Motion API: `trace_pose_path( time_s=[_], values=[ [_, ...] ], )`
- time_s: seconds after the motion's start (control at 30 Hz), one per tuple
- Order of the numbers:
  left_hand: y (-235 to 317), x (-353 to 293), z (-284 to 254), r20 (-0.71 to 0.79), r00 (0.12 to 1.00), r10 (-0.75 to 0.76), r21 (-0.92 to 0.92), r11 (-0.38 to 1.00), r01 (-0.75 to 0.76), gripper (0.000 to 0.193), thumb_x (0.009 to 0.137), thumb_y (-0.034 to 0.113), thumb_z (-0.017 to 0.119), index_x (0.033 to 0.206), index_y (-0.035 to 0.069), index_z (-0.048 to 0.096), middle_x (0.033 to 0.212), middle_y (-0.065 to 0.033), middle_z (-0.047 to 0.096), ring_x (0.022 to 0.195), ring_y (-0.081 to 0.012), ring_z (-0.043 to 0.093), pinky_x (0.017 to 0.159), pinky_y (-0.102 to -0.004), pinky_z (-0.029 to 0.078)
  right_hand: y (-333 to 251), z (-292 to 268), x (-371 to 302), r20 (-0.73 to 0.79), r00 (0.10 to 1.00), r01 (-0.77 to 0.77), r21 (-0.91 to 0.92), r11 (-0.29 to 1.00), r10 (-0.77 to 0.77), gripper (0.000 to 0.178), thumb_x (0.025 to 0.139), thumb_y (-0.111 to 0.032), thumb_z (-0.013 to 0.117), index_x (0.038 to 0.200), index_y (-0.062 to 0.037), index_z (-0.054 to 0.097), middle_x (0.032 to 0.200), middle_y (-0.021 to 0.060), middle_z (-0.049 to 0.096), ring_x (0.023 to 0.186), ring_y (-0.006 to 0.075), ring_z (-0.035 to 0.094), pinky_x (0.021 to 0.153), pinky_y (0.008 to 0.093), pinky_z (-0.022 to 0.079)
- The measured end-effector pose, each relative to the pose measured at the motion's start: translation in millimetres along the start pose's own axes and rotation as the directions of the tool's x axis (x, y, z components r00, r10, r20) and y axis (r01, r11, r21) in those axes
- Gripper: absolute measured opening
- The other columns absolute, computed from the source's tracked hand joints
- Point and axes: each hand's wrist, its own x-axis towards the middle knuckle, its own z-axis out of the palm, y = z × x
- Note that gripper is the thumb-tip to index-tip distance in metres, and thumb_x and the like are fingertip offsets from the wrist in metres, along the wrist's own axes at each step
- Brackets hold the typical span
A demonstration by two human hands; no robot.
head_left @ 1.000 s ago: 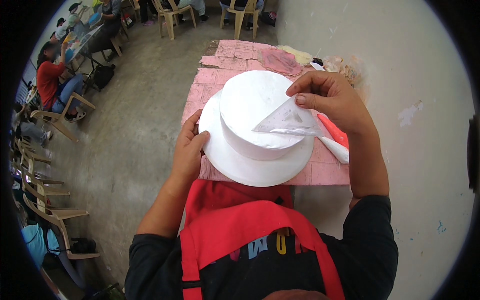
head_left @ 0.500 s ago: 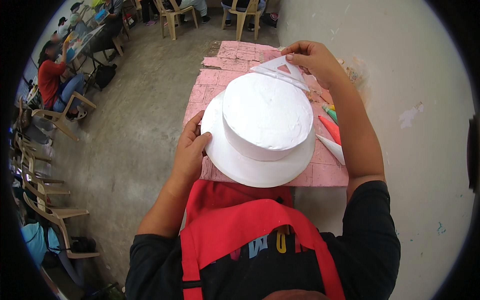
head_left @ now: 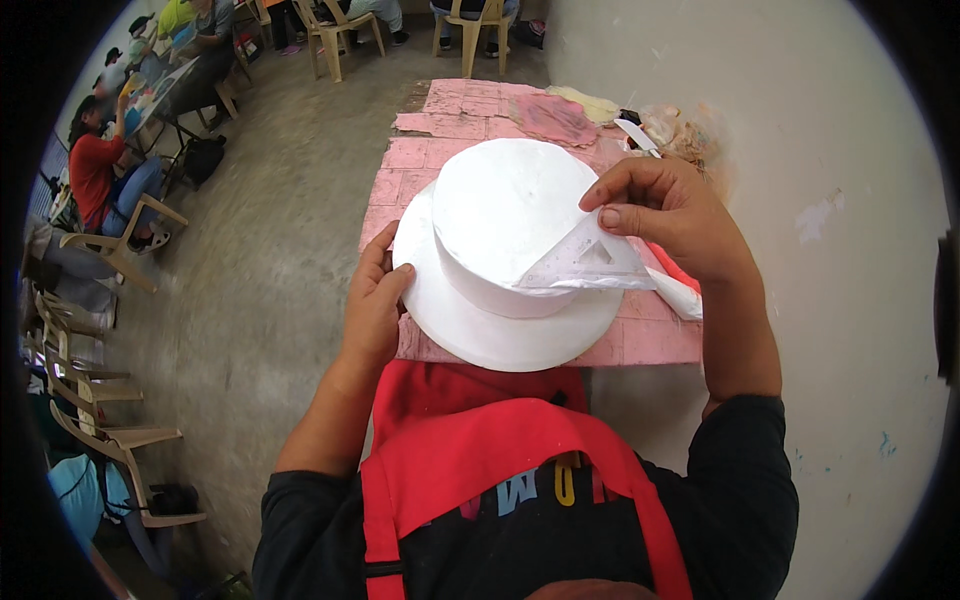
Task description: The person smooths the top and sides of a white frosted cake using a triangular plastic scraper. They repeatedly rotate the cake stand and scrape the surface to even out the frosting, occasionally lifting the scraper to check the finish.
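A round cake [head_left: 515, 215] with smooth white icing stands on a wide white round board [head_left: 490, 345]. My left hand [head_left: 375, 295] grips the board's left rim, thumb on top and fingers underneath. Between the thumb and fingers of my right hand [head_left: 668, 215] is a translucent white set square [head_left: 575, 262], pinched near its upper corner. Its long edge, coated with white icing, lies low over the cake's front right, its left tip by the top's rim. Whether that edge touches the icing I cannot tell.
Beneath the board is a pink brick-patterned table [head_left: 415, 160]. A pink cloth [head_left: 553, 118] and crumpled clear plastic [head_left: 680, 140] lie at its far side. White and red piping bags [head_left: 680, 297] sit on the right, near a wall [head_left: 850, 300]. Plastic chairs [head_left: 120, 440] and seated people are at left.
My right hand has brought the set square from behind the cake round to its front right. The left hand stays on the board's rim. Parts of the piping bags are now hidden.
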Motion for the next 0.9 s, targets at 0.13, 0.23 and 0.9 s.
trace_pose_path(
  time_s=[0.13, 0.23, 0.9],
  values=[
    [-2, 1, 0, 0.013, 1.000, 0.007, 0.002, 1.000, -0.007, 0.059, 0.081, 0.001, 0.044, 0.138, -0.006, 0.029, 0.129, -0.0180, 0.047, 0.114, -0.0208, 0.052, 0.094, -0.0292, 0.044, 1, -4, 5, -0.088, 0.996, -0.031, -0.097, 0.995, 0.022, 0.017, 0.080, -0.007, 0.065, 0.096, 0.0001, 0.065, 0.085, 0.0012, 0.062, 0.078, 0.0077, 0.057, 0.073, 0.0226, 0.046],
    [2, 0, 2, 0.013, 1.000, -0.007, 0.011, 1.000, 0.007, 0.059, 0.081, 0.000, 0.044, 0.138, -0.006, 0.029, 0.130, -0.0189, 0.046, 0.115, -0.0215, 0.051, 0.095, -0.0300, 0.044, 12, -16, 24, -0.156, 0.988, -0.009, -0.179, 0.984, -0.019, 0.017, 0.081, -0.008, 0.064, 0.096, 0.0001, 0.065, 0.083, 0.0009, 0.062, 0.075, 0.0066, 0.055, 0.069, 0.0204, 0.044],
    [-4, 5, 0, 0.019, 0.999, 0.039, 0.018, 0.999, -0.040, 0.057, 0.082, 0.001, 0.044, 0.136, -0.009, 0.031, 0.133, -0.0189, 0.044, 0.119, -0.0237, 0.048, 0.102, -0.0331, 0.037, 12, -4, -12, -0.135, 0.990, 0.031, 0.032, 0.999, -0.026, 0.017, 0.080, -0.006, 0.065, 0.096, -0.0003, 0.065, 0.088, 0.0022, 0.063, 0.081, 0.0083, 0.057, 0.077, 0.0234, 0.046]
  ],
)
